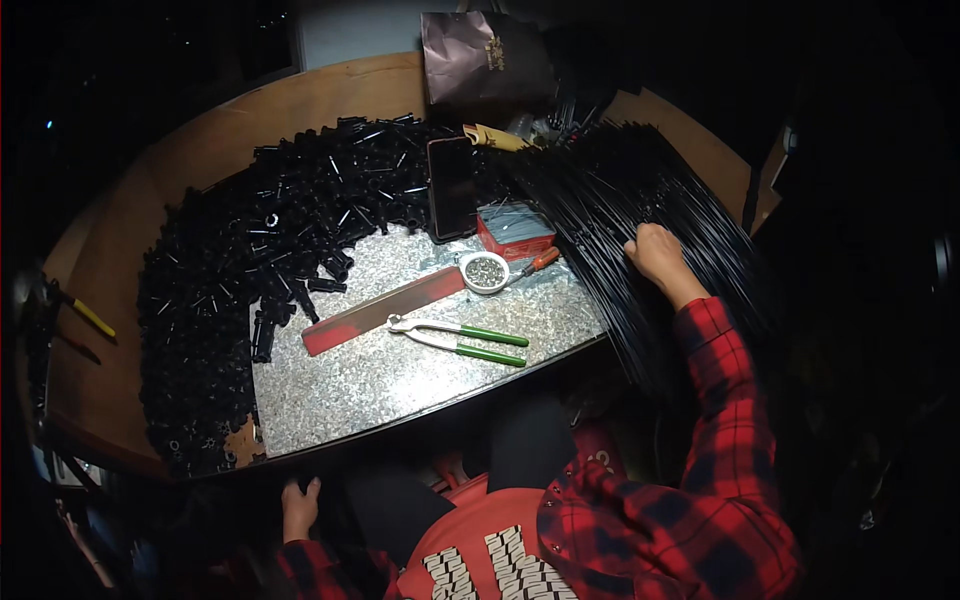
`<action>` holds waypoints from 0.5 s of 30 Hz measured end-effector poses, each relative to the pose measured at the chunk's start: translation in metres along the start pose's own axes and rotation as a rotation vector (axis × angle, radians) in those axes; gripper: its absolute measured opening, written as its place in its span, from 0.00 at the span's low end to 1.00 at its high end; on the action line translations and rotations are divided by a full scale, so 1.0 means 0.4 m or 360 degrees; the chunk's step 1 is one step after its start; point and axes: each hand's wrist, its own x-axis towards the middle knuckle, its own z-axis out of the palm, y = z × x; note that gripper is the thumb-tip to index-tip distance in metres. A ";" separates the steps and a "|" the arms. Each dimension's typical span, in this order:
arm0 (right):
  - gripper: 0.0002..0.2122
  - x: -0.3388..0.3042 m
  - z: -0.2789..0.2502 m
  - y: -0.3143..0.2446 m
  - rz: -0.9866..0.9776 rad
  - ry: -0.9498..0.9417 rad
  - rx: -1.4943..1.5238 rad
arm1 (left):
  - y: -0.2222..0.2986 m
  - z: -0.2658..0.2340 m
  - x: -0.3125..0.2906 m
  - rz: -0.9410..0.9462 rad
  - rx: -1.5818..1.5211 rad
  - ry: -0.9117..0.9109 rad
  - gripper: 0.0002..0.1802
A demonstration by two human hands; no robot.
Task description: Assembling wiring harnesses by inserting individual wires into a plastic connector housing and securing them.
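My right hand is closed over a thick sheaf of long, thin black rods on the right side of the table. The rods fan out past the table's front edge. Low on the left, just below that edge, is my left hand, its thumb apart from the fingers and nothing visible between them; shadow covers part of it. End-cutting pincers with green handles lie mid-table. Behind them rests a long, worn red-brown bar, its right end by a small white bowl of tiny metal pieces.
Short black tubular parts are heaped along the left and back, against a wooden rim. A phone stands upright beside a red box of thin grey pieces. An orange-handled screwdriver lies nearby. A paper bag stands behind.
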 end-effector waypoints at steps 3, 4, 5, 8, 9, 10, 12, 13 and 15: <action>0.11 0.023 -0.006 0.029 0.0013 0.0174 0.0053 | 0.103 -0.032 -0.038 0.0200 0.0007 -0.0011 0.29; 0.11 0.031 -0.011 0.042 0.0016 0.0275 0.0058 | 0.115 -0.038 -0.043 0.0251 -0.0082 -0.0085 0.28; 0.11 0.041 -0.011 0.056 -0.0013 0.0351 0.0094 | 0.120 -0.040 -0.046 0.0302 -0.0171 -0.0159 0.27; 0.11 0.068 -0.020 0.080 -0.0023 0.0380 0.0035 | 0.115 -0.031 -0.050 0.0423 -0.0149 -0.0029 0.24; 0.11 0.075 -0.023 0.085 -0.0023 0.0382 0.0036 | 0.117 -0.031 -0.051 0.0424 -0.0149 -0.0026 0.24; 0.11 0.081 -0.026 0.089 0.0018 0.0364 0.0087 | 0.136 -0.037 -0.059 0.0423 -0.0166 -0.0050 0.23; 0.12 0.098 -0.029 0.098 0.0100 0.0326 0.0191 | 0.156 -0.039 -0.070 0.0421 -0.0181 -0.0072 0.22; 0.13 0.116 -0.035 0.111 0.0221 0.0254 0.0296 | 0.162 -0.040 -0.072 0.0440 -0.0148 -0.0077 0.22; 0.13 0.142 -0.027 0.148 0.0210 0.0173 0.0267 | 0.171 -0.039 -0.076 0.0463 -0.0111 -0.0084 0.22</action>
